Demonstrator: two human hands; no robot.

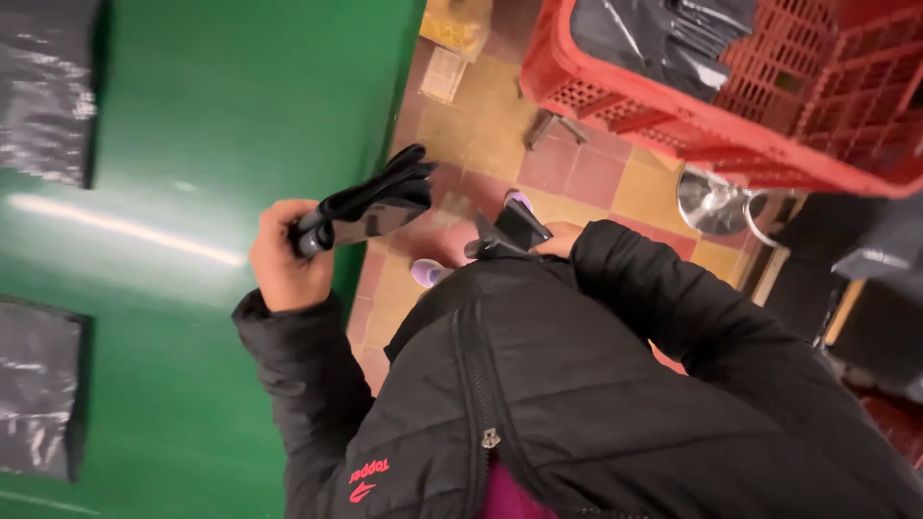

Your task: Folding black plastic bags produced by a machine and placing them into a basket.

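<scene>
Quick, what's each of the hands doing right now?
Left hand: closed, holding a bunch of black glove-like items.
Right hand: mostly hidden by the jacket sleeve; fingers grip a flat black plastic piece.

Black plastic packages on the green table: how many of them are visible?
2. One black package lies at the top left corner of the green table, another at the lower left edge. Both are cut off; more may lie outside the view.

Here's my glossy green bench (221, 115), smooth and shining under the light. Two flat black plastic packets lie on it, one (46, 86) at the far edge, one (38, 384) nearer me. Beside the bench runs the red and yellow tiled floor (577, 173).
</scene>
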